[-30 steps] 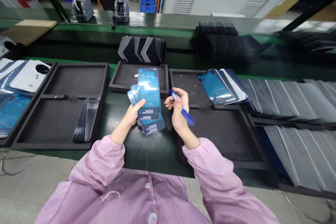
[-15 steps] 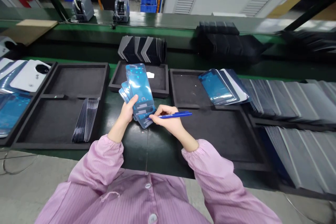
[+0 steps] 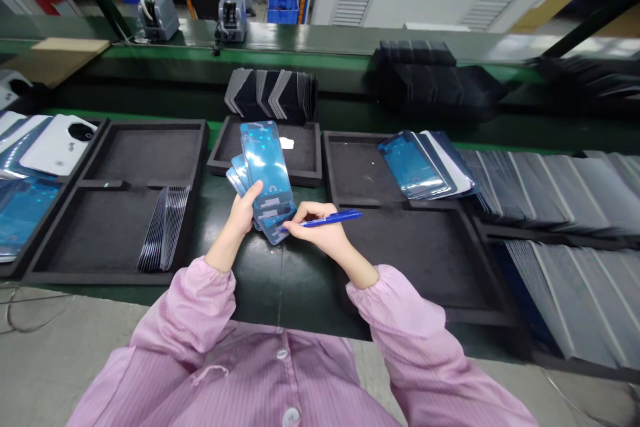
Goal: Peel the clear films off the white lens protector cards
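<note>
My left hand (image 3: 243, 211) is closed on a fanned stack of phone back panels (image 3: 267, 163), its thumb across the face of the top one. They are shiny blue and are held above the dark green table (image 3: 255, 293). In my right hand (image 3: 319, 230) is a blue pen (image 3: 336, 217), gripped as if for writing. The pen's tip end meets the lower edge of the fanned panels; the fingers partly hide the tip.
Black foam trays (image 3: 70, 233) stand to the left, one with thin panels (image 3: 165, 230) leaning in a row. A small foam tray (image 3: 215, 157) sits ahead. On the right are a larger tray (image 3: 350, 173), blue panels (image 3: 415, 163) and rows of grey panels (image 3: 575, 293). Tape dispensers (image 3: 159, 15) stand behind.
The pen and my right hand have shifted very slightly to the left. The held panels have barely moved. In the background a person's legs have come into view.
</note>
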{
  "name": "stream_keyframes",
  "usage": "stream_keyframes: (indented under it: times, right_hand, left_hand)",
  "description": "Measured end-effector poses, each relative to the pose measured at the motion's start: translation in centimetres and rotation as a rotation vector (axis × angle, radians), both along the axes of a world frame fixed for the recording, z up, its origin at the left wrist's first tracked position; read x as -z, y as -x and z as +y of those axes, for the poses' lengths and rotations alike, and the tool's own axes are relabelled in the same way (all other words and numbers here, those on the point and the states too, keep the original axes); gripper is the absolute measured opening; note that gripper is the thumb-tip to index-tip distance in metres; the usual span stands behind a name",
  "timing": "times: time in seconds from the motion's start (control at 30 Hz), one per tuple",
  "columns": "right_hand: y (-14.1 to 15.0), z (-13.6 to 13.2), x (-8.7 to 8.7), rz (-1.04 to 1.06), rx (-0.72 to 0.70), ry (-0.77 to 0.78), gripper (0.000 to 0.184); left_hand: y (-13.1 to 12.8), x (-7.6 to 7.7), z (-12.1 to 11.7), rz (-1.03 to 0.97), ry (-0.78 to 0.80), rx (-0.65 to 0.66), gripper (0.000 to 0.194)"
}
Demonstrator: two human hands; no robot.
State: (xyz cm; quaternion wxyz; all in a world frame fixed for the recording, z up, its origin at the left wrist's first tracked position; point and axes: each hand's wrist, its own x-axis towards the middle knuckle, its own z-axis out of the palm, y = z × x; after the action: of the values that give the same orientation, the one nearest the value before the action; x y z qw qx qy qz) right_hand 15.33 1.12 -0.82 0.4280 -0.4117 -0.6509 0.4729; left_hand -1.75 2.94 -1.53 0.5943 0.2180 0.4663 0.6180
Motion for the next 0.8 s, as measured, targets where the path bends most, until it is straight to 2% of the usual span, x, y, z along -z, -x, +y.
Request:
stream_keyframes:
  times: [0.6, 0.73, 0.8]
  right_hand:
    - [-0.2, -0.04, -0.43, -0.112, -0.083, -0.108, 0.03]
    - [-0.12, -0.08, -0.27, -0.104, -0.071, -0.091, 0.031]
    - [-0.2, 0.06, -0.2, -0.042, -0.062, -0.036, 0.033]
  left_hand:
    - [0.01, 0.0, 0.11, -0.006, 0.009, -0.012, 0.055]
    - [0.07, 0.16, 0.14, -0.007, 0.006, -0.008, 0.054]
    - [0.11, 0.22, 0.16, -0.007, 0.004, -0.003, 0.054]
